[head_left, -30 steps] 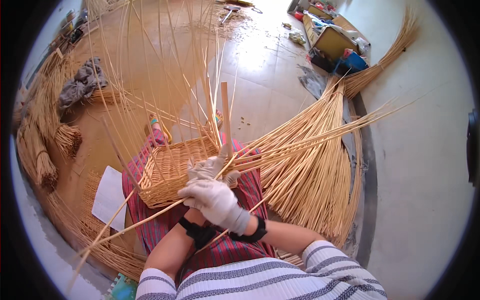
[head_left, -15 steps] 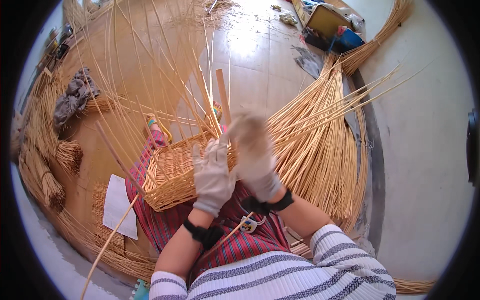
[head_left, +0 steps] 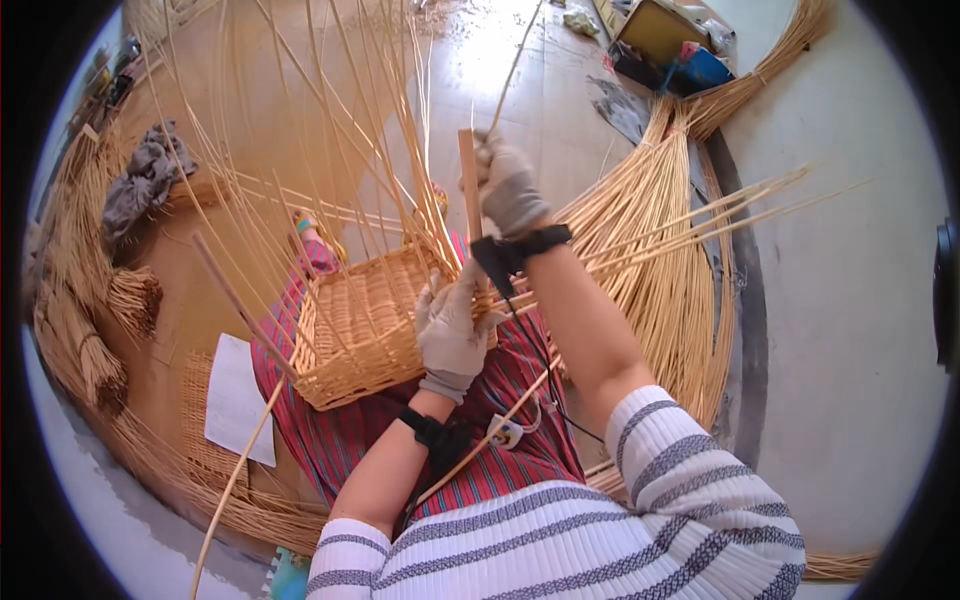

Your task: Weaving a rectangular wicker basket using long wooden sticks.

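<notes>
A half-woven wicker basket (head_left: pixel 345 355) with long upright rods rests on my lap over striped red cloth. My left hand (head_left: pixel 448 332), in a pale glove, grips its right near corner beside an upright wooden stick (head_left: pixel 468 180). My right hand (head_left: pixel 508 183), also gloved, is raised just right of that stick's top, closed on a thin rod (head_left: pixel 520 60) that rises toward the top of the view. A second stick (head_left: pixel 245 305) stands at the basket's left corner. Loose rods extend from the basket to the right.
A fan of cane (head_left: pixel 660 320) lies right, another bundle (head_left: pixel 760 70) behind it. Cane bundles (head_left: pixel 95 365), grey cloth (head_left: pixel 145 180), a white sheet (head_left: pixel 228 390) and a woven panel (head_left: pixel 195 450) lie left. A box (head_left: pixel 655 45) and blue container (head_left: pixel 700 75) stand upper right.
My right hand has swept from low over the basket's near side up and away, now holding a rod pointing upward. My left hand stays at the basket's near right part.
</notes>
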Demonstrator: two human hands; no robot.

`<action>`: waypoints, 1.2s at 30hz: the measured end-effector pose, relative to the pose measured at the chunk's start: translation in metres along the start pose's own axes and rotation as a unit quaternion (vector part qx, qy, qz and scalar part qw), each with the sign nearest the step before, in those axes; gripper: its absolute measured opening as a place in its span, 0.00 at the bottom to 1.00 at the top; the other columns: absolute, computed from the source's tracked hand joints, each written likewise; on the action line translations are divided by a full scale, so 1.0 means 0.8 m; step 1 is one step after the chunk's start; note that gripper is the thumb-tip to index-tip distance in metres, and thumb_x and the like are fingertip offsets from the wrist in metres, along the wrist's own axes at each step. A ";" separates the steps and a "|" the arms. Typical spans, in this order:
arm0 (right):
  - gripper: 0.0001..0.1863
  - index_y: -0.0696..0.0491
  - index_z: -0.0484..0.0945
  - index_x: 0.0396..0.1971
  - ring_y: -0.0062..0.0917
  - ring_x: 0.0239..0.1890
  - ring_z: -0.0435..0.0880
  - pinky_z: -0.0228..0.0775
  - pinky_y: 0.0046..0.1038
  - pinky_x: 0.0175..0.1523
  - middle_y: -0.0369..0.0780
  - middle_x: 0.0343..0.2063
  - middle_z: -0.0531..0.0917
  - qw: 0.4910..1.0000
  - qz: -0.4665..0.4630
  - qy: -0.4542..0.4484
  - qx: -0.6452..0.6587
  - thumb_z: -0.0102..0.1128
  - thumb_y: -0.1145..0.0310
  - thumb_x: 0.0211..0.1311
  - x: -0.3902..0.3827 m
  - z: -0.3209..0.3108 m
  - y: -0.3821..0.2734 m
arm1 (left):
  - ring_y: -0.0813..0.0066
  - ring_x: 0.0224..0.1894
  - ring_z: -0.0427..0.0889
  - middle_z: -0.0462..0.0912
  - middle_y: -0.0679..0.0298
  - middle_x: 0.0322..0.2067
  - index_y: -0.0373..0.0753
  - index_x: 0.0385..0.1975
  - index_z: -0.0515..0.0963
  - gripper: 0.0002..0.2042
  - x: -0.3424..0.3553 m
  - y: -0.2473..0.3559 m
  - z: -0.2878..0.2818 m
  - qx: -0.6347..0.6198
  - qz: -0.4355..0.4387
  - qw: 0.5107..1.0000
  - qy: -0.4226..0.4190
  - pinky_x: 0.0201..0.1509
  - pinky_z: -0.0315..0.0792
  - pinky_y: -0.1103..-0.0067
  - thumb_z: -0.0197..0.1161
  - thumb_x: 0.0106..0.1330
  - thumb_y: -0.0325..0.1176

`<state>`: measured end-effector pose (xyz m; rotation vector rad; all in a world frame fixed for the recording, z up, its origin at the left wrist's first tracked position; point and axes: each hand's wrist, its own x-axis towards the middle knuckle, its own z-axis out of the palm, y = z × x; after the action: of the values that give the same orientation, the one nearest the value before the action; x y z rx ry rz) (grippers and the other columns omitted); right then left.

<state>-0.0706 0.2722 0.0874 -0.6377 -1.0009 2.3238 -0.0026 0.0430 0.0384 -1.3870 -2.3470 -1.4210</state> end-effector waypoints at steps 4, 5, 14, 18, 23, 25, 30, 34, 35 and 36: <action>0.12 0.49 0.74 0.36 0.14 0.15 0.51 0.44 0.21 0.20 0.27 0.13 0.52 0.954 -0.069 -0.231 0.178 0.50 0.57 0.77 -0.138 -0.032 -0.058 | 0.62 0.51 0.82 0.85 0.64 0.44 0.42 0.72 0.63 0.40 -0.007 -0.003 -0.004 0.015 0.034 0.999 0.002 0.74 0.54 0.60 0.71 0.59 0.44; 0.15 0.48 0.77 0.37 0.14 0.16 0.51 0.45 0.21 0.22 0.26 0.14 0.52 0.958 -0.077 -0.212 0.179 0.48 0.55 0.77 -0.168 -0.057 -0.059 | 0.63 0.51 0.82 0.85 0.64 0.45 0.42 0.72 0.62 0.40 -0.008 -0.002 -0.003 0.020 0.055 0.998 0.008 0.74 0.54 0.59 0.71 0.60 0.44; 0.07 0.54 0.77 0.39 0.21 0.24 0.66 0.62 0.24 0.33 0.32 0.21 0.68 0.971 -0.082 -0.226 -0.011 0.51 0.67 0.74 -0.295 -0.040 -0.031 | 0.62 0.56 0.77 0.80 0.65 0.49 0.44 0.74 0.59 0.37 -0.011 0.000 -0.007 0.093 0.070 0.992 -0.042 0.71 0.56 0.59 0.63 0.65 0.47; 0.10 0.57 0.79 0.43 0.36 0.39 0.86 0.76 0.35 0.46 0.46 0.31 0.84 0.781 -0.018 -0.351 -0.517 0.54 0.67 0.70 -0.299 0.050 -0.002 | 0.64 0.49 0.78 0.80 0.63 0.43 0.47 0.67 0.68 0.26 -0.029 -0.047 0.026 0.075 0.030 0.996 -0.045 0.66 0.62 0.64 0.59 0.69 0.44; 0.15 0.54 0.80 0.46 0.31 0.43 0.85 0.76 0.33 0.46 0.43 0.38 0.86 0.751 -0.076 -0.426 -0.499 0.59 0.61 0.67 -0.279 0.055 0.033 | 0.61 0.48 0.79 0.81 0.55 0.41 0.38 0.58 0.75 0.19 -0.015 0.007 -0.006 0.035 -0.014 0.999 0.019 0.57 0.70 0.65 0.57 0.72 0.40; 0.18 0.54 0.77 0.54 0.26 0.44 0.83 0.75 0.30 0.47 0.40 0.41 0.83 0.931 -0.056 -0.262 -0.248 0.62 0.65 0.67 -0.244 0.009 0.039 | 0.62 0.50 0.80 0.82 0.54 0.44 0.35 0.58 0.75 0.17 -0.019 0.009 -0.018 -0.086 -0.049 0.995 0.033 0.57 0.72 0.69 0.54 0.74 0.35; 0.31 0.56 0.70 0.59 0.23 0.34 0.75 0.74 0.29 0.41 0.38 0.32 0.76 0.808 -0.094 -0.146 -0.563 0.73 0.66 0.57 -0.215 -0.023 -0.001 | 0.73 0.50 0.82 0.84 0.57 0.46 0.36 0.58 0.75 0.15 -0.043 -0.022 -0.063 -0.433 -0.164 0.885 0.038 0.59 0.75 0.74 0.46 0.80 0.33; 0.26 0.58 0.72 0.44 0.28 0.37 0.78 0.74 0.32 0.45 0.42 0.35 0.78 0.805 -0.102 0.048 -0.582 0.76 0.61 0.52 -0.205 -0.023 0.011 | 0.72 0.47 0.84 0.86 0.59 0.41 0.37 0.58 0.74 0.15 -0.044 -0.045 -0.083 -0.506 -0.269 0.819 0.042 0.55 0.78 0.75 0.46 0.81 0.37; 0.27 0.58 0.72 0.44 0.32 0.39 0.79 0.74 0.34 0.47 0.44 0.36 0.78 0.761 -0.093 0.006 -0.642 0.76 0.60 0.52 -0.206 -0.021 0.007 | 0.73 0.46 0.85 0.86 0.59 0.41 0.38 0.58 0.74 0.16 -0.044 -0.044 -0.088 -0.504 -0.271 0.819 0.036 0.50 0.79 0.77 0.46 0.81 0.38; 0.28 0.58 0.72 0.44 0.37 0.41 0.80 0.74 0.35 0.48 0.46 0.36 0.79 0.710 -0.085 -0.036 -0.698 0.76 0.58 0.51 -0.207 -0.015 0.001 | 0.73 0.45 0.85 0.86 0.59 0.40 0.38 0.58 0.73 0.16 -0.044 -0.043 -0.093 -0.502 -0.274 0.820 0.030 0.46 0.81 0.78 0.45 0.81 0.40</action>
<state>0.0606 0.1739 0.1143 -0.8620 -2.6655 1.0094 -0.0339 -0.0409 0.0412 -0.6454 -2.0324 -3.0927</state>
